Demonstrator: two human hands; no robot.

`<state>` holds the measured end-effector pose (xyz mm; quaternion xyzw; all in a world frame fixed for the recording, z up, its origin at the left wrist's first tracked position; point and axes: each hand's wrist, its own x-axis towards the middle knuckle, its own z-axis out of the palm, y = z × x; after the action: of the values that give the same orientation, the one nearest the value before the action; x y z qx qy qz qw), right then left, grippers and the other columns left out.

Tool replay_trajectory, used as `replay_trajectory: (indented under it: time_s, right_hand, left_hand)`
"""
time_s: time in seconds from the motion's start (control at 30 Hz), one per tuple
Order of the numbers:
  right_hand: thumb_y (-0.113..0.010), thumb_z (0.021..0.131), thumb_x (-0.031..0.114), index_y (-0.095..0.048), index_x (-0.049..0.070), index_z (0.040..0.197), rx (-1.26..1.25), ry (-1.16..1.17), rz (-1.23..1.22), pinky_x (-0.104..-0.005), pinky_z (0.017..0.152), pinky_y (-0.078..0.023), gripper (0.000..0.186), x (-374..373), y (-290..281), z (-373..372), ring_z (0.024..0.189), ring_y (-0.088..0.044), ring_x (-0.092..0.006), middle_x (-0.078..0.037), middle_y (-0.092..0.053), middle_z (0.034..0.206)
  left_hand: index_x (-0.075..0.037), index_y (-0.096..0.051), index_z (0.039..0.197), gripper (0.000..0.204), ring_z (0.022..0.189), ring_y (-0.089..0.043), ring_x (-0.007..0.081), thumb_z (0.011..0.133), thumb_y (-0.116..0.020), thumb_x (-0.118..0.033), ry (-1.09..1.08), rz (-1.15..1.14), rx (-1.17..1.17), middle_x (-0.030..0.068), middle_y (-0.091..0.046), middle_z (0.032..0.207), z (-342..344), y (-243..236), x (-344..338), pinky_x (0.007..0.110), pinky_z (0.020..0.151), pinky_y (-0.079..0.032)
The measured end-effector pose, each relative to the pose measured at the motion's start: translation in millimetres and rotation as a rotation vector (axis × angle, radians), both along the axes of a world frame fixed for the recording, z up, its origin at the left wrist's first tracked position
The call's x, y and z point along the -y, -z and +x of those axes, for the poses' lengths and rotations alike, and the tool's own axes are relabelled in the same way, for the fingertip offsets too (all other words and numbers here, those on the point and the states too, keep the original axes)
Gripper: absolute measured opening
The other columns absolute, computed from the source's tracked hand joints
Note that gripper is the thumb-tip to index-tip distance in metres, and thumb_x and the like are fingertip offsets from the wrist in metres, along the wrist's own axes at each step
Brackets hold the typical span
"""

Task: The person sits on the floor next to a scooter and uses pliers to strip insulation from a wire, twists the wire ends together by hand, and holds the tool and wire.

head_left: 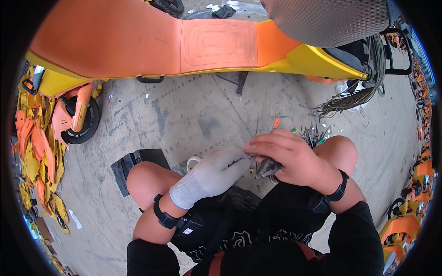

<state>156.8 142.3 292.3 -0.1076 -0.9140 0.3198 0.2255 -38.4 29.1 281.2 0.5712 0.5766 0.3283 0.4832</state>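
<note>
My left hand [214, 172], in a grey knit glove, is closed in a pinch with its fingertips against those of my right hand. Between them a thin wire [256, 130] sticks up; its lower part is hidden by the fingers. My right hand [294, 156] is bare and closed around what look like metal pliers [268, 168], the dark head showing below the fingers. Both hands are in front of my bent knees, above the concrete floor.
An orange and yellow scooter [218, 46] lies across the far side, with a bundle of grey cables [375, 73] at its right end. Short cut cable pieces [313, 134] lie beyond my right knee. A black plastic part [124, 170] sits by my left knee; body panels [39, 147] pile at left.
</note>
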Motion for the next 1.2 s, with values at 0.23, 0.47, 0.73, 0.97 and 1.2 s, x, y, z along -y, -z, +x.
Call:
replay_trajectory:
  time_s: [0.23,0.47,0.73,0.97,1.2]
  right_hand:
    - [-0.062,0.060,-0.008,-0.063,0.002,0.100,0.158,-0.085,-0.174,-0.0410,0.084,-0.050,0.041,1.5,0.7,2.4,0.095,-0.061,-0.0335,-0.012,-0.064,0.094]
    - [-0.063,0.062,-0.006,-0.064,0.002,0.097,0.269,-0.126,-0.197,-0.0413,0.082,-0.051,0.036,5.2,3.9,3.7,0.091,-0.062,-0.0339,-0.012,-0.065,0.091]
    - [-0.072,0.067,0.010,-0.061,0.001,0.090,0.299,-0.060,-0.202,-0.0430,0.068,-0.051,0.026,10.4,6.7,1.5,0.078,-0.062,-0.0356,-0.013,-0.061,0.079]
    - [-0.073,0.064,0.008,-0.062,0.000,0.088,0.330,0.007,-0.317,-0.0357,0.060,-0.049,0.027,16.3,2.5,-4.9,0.066,-0.062,-0.0299,-0.013,-0.061,0.074]
    - [-0.071,0.067,0.005,-0.061,-0.001,0.085,0.364,0.042,-0.463,-0.0326,0.057,-0.046,0.021,15.4,2.4,-3.6,0.059,-0.058,-0.0252,-0.012,-0.058,0.066]
  left_hand:
    - [-0.003,-0.064,0.106,0.025,0.087,-0.065,0.0318,0.095,-0.052,-0.023,0.186,-0.101,0.031,0.0171,-0.064,0.088,-6.6,-0.7,-2.1,0.038,0.078,-0.050]
    - [-0.003,-0.064,0.098,0.027,0.088,-0.064,0.0347,0.092,-0.051,-0.026,0.222,-0.225,-0.053,0.0173,-0.064,0.085,-5.2,-4.2,-4.1,0.041,0.078,-0.050]
    - [-0.005,-0.067,0.099,0.019,0.069,-0.065,0.0217,0.090,-0.055,-0.016,0.132,-0.325,-0.017,0.0115,-0.064,0.077,0.2,4.4,-4.9,0.034,0.065,-0.051]
    - [-0.004,-0.067,0.088,0.023,0.073,-0.066,0.0357,0.084,-0.059,-0.026,0.104,-0.025,-0.169,0.0175,-0.063,0.071,5.3,3.3,1.5,0.042,0.067,-0.052]
    - [-0.006,-0.067,0.080,0.018,0.066,-0.065,0.0333,0.081,-0.062,-0.023,0.114,0.252,-0.301,0.0136,-0.062,0.067,6.5,7.0,3.7,0.041,0.059,-0.053]
